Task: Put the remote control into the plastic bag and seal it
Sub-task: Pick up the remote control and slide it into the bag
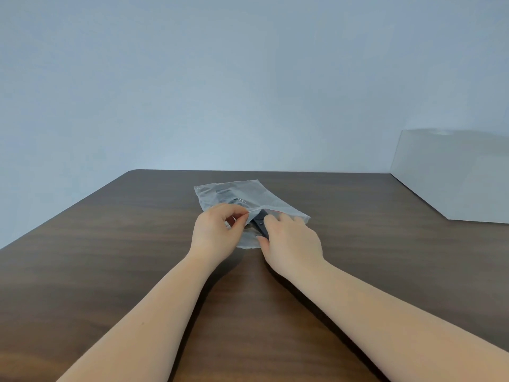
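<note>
A clear plastic bag (242,197) with a red zip strip lies on the dark wooden table (110,257), its mouth facing me. My left hand (214,232) pinches the upper lip of the mouth and lifts it. A black remote control (261,223) lies partly inside the mouth, its near end sticking out. My right hand (292,244) grips that near end, fingers over it; most of the remote is hidden by hand and plastic.
A white box (454,175) stands on the table at the far right. A plain pale wall rises behind the table's far edge. Bare wood surrounds the bag on the left and in front.
</note>
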A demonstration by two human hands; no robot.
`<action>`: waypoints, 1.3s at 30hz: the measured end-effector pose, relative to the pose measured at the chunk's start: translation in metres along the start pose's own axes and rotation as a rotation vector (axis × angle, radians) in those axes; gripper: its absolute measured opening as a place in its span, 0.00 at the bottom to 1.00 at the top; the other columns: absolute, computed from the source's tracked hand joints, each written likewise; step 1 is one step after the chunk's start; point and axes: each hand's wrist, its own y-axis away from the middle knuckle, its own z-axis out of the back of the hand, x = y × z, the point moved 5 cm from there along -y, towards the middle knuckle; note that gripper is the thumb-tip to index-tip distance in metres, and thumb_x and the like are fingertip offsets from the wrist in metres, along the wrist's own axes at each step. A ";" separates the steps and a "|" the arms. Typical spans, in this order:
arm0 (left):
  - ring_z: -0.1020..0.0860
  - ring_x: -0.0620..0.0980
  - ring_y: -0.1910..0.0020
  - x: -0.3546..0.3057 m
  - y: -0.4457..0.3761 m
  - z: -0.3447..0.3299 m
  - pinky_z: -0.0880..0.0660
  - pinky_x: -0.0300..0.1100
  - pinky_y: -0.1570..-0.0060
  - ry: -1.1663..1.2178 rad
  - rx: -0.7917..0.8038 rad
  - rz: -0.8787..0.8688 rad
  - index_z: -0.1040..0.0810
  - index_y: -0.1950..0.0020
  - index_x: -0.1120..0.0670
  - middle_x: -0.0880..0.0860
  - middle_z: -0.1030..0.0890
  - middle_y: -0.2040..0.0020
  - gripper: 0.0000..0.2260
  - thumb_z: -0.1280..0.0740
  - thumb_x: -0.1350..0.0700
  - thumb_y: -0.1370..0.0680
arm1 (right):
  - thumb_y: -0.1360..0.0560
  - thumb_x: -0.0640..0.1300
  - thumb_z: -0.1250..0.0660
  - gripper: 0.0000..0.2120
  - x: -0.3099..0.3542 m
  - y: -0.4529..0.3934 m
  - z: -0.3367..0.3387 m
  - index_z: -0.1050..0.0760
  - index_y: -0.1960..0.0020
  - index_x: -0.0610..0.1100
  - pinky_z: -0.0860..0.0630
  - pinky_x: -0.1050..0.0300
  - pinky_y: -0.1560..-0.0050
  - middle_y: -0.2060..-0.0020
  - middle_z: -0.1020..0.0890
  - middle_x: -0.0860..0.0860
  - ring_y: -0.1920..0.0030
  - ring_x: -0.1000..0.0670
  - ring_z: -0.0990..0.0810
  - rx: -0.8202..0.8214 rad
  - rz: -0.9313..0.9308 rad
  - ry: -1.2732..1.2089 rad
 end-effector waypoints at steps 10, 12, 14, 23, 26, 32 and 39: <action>0.24 0.41 0.61 0.003 -0.001 -0.001 0.32 0.26 0.63 0.014 -0.007 0.037 0.18 0.59 0.51 0.41 0.21 0.63 0.05 0.33 0.59 0.27 | 0.20 0.47 0.45 0.13 -0.016 0.029 0.009 0.32 0.63 0.45 0.34 0.56 0.62 0.57 0.21 0.46 0.52 0.44 0.23 0.067 0.115 -0.035; 0.23 0.41 0.61 0.003 0.000 0.000 0.31 0.29 0.62 0.015 -0.005 0.038 0.18 0.59 0.51 0.41 0.21 0.63 0.05 0.33 0.59 0.27 | 0.21 0.45 0.44 0.13 -0.014 0.027 0.005 0.26 0.60 0.42 0.33 0.55 0.61 0.56 0.21 0.45 0.52 0.44 0.24 0.068 0.133 -0.032; 0.23 0.41 0.61 0.004 -0.001 0.001 0.31 0.29 0.61 0.010 -0.009 0.036 0.18 0.59 0.51 0.42 0.21 0.63 0.05 0.33 0.59 0.27 | 0.23 0.41 0.41 0.10 -0.009 0.021 0.003 0.24 0.58 0.39 0.30 0.53 0.61 0.58 0.21 0.43 0.53 0.41 0.24 0.044 0.164 -0.046; 0.23 0.43 0.60 0.006 -0.002 0.001 0.30 0.30 0.60 0.008 -0.017 0.023 0.18 0.57 0.51 0.44 0.19 0.61 0.05 0.33 0.59 0.27 | 0.24 0.35 0.43 0.09 -0.006 -0.014 -0.018 0.25 0.48 0.39 0.34 0.53 0.62 0.48 0.23 0.44 0.47 0.43 0.26 0.187 0.024 0.056; 0.24 0.41 0.58 0.007 -0.004 0.000 0.32 0.24 0.62 -0.012 -0.007 0.004 0.18 0.58 0.50 0.41 0.20 0.62 0.05 0.32 0.58 0.27 | 0.24 0.36 0.43 0.11 -0.008 -0.026 -0.028 0.25 0.46 0.41 0.33 0.53 0.63 0.47 0.22 0.45 0.48 0.42 0.23 0.228 -0.031 0.092; 0.24 0.41 0.61 0.008 -0.005 -0.001 0.32 0.26 0.63 -0.035 0.028 -0.003 0.18 0.58 0.50 0.40 0.21 0.64 0.04 0.32 0.57 0.27 | 0.24 0.38 0.44 0.10 -0.012 -0.033 -0.038 0.26 0.47 0.42 0.34 0.53 0.64 0.48 0.22 0.47 0.49 0.42 0.23 0.206 0.026 0.079; 0.25 0.42 0.52 0.014 0.001 -0.006 0.30 0.35 0.53 -0.138 0.322 -0.016 0.19 0.52 0.45 0.42 0.19 0.55 0.11 0.28 0.45 0.32 | 0.25 0.41 0.44 0.09 -0.036 -0.019 -0.018 0.26 0.60 0.44 0.31 0.55 0.67 0.61 0.21 0.50 0.56 0.44 0.23 0.083 0.070 -0.087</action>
